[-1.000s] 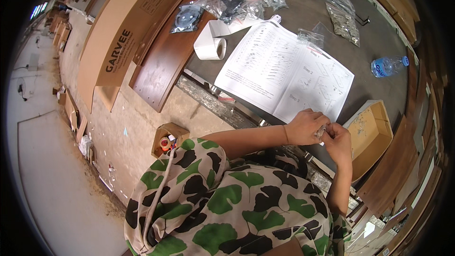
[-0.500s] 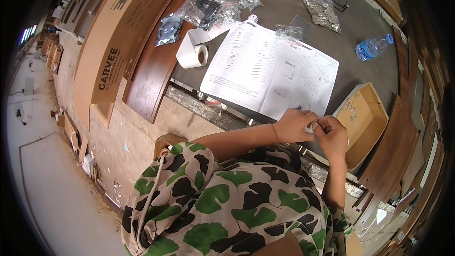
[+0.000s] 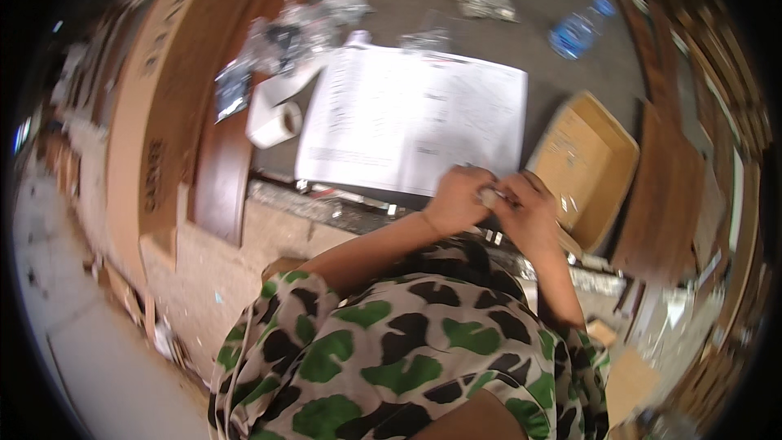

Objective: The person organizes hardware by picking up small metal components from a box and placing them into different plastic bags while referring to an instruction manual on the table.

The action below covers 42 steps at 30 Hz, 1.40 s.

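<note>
Close together, my left hand point(image 3: 458, 200) and my right hand point(image 3: 529, 210) meet over the near edge of the table. Both are closed, with fingertips pinched around a small pale thing point(image 3: 490, 196), mostly covered and blurred, whose kind I cannot make out. Just beyond them an instruction booklet point(image 3: 415, 118) lies spread flat, its printed pages facing up. To the right of my right hand stands an open cardboard tray point(image 3: 623, 159), with small shiny pieces scattered on its bottom.
Left of the booklet lies a white paper roll point(image 3: 269, 125), partly unwound. Clear bags of parts point(image 3: 285, 37) sit beyond it. A water bottle point(image 3: 580, 30) lies far right. Brown boards point(image 3: 664, 195) flank the right side; a long cardboard box point(image 3: 159, 114) stands left.
The view has shifted, so the table's things appear further left, and it is blurrier. My hands stay pinched together, with slightly changed finger positions.
</note>
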Tool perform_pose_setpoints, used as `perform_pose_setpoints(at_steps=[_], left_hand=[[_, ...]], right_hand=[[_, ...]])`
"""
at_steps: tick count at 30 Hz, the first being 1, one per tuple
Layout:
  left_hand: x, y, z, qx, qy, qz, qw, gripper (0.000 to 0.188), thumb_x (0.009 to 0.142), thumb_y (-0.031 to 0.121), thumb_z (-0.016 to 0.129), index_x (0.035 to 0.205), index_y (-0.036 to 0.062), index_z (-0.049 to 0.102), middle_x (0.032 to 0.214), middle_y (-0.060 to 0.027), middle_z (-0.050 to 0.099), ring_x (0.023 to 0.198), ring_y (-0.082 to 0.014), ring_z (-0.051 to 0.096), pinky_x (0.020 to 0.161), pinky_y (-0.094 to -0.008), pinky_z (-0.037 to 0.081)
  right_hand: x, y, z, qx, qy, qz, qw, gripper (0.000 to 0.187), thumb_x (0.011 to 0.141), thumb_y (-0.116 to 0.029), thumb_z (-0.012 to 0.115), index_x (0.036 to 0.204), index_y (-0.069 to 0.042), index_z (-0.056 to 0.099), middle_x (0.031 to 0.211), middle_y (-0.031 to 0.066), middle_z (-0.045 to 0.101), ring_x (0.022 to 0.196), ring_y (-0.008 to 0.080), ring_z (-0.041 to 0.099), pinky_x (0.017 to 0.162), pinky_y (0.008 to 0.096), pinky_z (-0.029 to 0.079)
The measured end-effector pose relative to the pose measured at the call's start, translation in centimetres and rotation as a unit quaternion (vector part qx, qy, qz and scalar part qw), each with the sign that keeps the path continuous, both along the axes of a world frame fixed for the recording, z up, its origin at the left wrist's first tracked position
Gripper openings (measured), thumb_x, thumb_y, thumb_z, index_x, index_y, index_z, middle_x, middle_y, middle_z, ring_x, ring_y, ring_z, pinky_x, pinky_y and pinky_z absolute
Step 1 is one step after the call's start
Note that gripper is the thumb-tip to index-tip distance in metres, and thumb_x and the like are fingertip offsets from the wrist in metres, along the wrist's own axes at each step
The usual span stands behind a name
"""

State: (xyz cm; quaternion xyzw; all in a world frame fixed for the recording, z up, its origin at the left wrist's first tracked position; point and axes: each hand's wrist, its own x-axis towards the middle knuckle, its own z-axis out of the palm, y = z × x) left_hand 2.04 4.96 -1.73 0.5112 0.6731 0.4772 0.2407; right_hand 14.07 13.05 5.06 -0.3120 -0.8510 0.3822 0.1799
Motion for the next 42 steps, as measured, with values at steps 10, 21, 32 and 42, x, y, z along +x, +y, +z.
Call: perform_pose_setpoints(at_steps=[10,21,32,42], left_hand=[[0.3,1.4,0.3,-0.047,-0.166,0.032,0.984,0.022,0.074,0.013,0.081,0.081,0.0012,0.063,0.074,-0.0047,0.066,0.07,-0.0077,0.059,0.065,-0.0228,0.049],[-1.7,0.7,-0.2,-0.044,-0.188,0.075,0.978,0.022,0.075,0.011,0.08,0.083,0.0008,0.063,0.074,-0.0034,0.065,0.069,-0.0065,0.057,0.066,-0.0216,0.048],[-2.3,1.1,-1.0,-0.058,-0.171,0.079,0.98,0.025,0.073,0.014,0.082,0.081,0.0011,0.062,0.07,-0.0074,0.065,0.065,-0.0083,0.058,0.061,-0.024,0.048],[-2.5,0.6,-1.9,-0.039,-0.181,0.079,0.98,0.025,0.073,0.015,0.082,0.08,0.0006,0.063,0.071,-0.0088,0.066,0.065,-0.0113,0.061,0.062,-0.0243,0.049]], right_hand=[[7.4,12.4,-5.7,-0.121,-0.056,-0.211,0.968,0.042,0.075,-0.023,0.078,0.107,-0.001,0.062,0.089,0.0088,0.066,0.082,0.0193,0.063,0.077,0.0307,0.049],[8.3,21.3,-12.9,-0.172,-0.159,-0.125,0.964,0.04,0.063,-0.006,0.076,0.099,-0.001,0.059,0.093,0.0095,0.062,0.085,0.0201,0.06,0.078,0.0299,0.049],[7.1,19.7,-13.9,0.001,-0.048,-0.152,0.987,0.033,0.078,-0.012,0.069,0.109,-0.004,0.062,0.099,0.0129,0.06,0.083,0.0252,0.062,0.075,0.034,0.051],[6.6,18.0,-11.9,0.063,-0.082,-0.097,0.99,0.039,0.079,-0.02,0.07,0.114,-0.005,0.061,0.111,0.0171,0.057,0.096,0.0329,0.06,0.081,0.0388,0.05]])
